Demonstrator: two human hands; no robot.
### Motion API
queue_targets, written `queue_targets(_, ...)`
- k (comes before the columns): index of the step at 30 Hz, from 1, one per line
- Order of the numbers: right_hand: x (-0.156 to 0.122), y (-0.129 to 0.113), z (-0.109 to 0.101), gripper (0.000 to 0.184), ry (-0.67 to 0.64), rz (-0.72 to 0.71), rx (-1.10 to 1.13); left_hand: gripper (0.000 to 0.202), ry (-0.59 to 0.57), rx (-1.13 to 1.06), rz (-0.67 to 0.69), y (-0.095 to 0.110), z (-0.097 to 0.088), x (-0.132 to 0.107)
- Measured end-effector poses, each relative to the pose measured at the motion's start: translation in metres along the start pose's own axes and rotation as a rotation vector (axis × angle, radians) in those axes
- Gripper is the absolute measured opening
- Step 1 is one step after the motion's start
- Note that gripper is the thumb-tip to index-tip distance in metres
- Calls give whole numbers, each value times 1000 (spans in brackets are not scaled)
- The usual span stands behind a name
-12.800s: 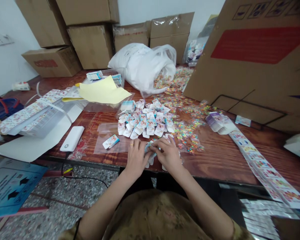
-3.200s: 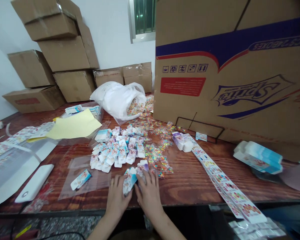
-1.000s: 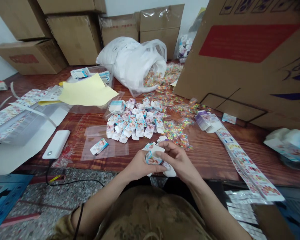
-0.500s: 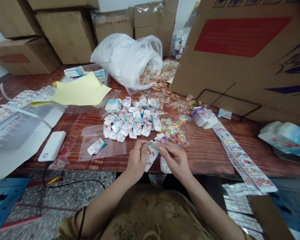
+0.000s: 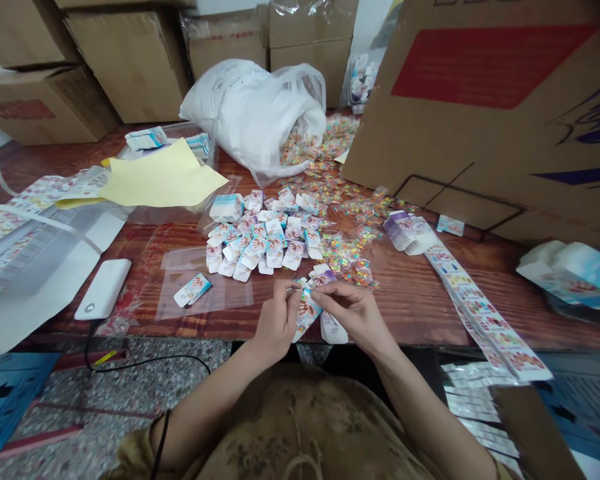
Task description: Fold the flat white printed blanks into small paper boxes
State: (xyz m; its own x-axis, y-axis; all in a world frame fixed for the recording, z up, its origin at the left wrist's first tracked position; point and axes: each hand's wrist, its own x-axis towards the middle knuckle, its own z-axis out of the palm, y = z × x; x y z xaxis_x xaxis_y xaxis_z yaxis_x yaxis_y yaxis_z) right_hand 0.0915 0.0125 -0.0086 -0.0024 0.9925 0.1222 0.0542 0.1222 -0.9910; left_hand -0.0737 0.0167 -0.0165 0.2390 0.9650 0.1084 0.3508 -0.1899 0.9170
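My left hand (image 5: 276,320) and my right hand (image 5: 356,312) meet at the table's front edge, both pinched on one small printed paper box (image 5: 306,313). Its top end is between the fingertips of both hands. A few more small boxes (image 5: 332,329) lie under my right hand. Just beyond my hands sits a pile of the same small boxes (image 5: 265,237) with a red hand print on them. Small clear packets of colourful beads (image 5: 347,250) are scattered to the right of that pile.
A single box (image 5: 193,289) lies on clear plastic bags at left, near a white power bank (image 5: 103,289). A white sack (image 5: 255,113) spills bead packets at the back. A large cardboard box (image 5: 485,113) stands at right, a strip of flat printed boxes (image 5: 480,313) below it. Yellow paper (image 5: 163,179) lies left.
My hands have kept working the same small box at the table edge; it has been turned more upright and both hands now pinch its top end. The view shifted slightly.
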Motion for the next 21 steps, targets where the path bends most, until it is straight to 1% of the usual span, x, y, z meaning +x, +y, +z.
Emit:
queue_targets(3,-1,-2,-3,18,-70,-79,-77,22,-11,-20,-8,-1,-3,2)
queue_targets(6,-2,-4,-6,22,-159,-176,-155,25,-46,-28,23,1,-5,2)
queue_targets(9,-2,-2,-7,22,-195,-234,-202,27,-80,12,56,4,-8,7)
queue_targets(10,-1,0,-7,22,-173,-239,-212,27,-73,24,54,5,-11,12)
queue_targets(11,0,4,-6,23,-125,-232,-221,28,-48,30,46,7,-14,19)
queue_targets(13,2,12,-2,25,12,-204,-279,30,72,38,38,10,-27,40)
queue_targets(14,4,18,1,26,73,-193,-351,32,152,55,46,11,-34,52)
queue_targets(15,5,23,4,26,109,-187,-457,33,240,94,81,12,-42,63)
queue_targets(17,6,33,13,26,94,-185,-745,37,357,290,166,13,-55,78)
queue_targets(18,7,36,18,26,69,-181,-895,39,390,410,199,12,-57,80)
queue_targets(19,7,39,22,26,40,-169,-1030,38,384,528,222,10,-57,78)
queue_targets(20,7,41,26,26,12,-148,-1139,36,345,631,233,6,-54,72)
queue_targets(21,7,41,29,26,-15,-125,-1222,32,263,710,234,1,-48,62)
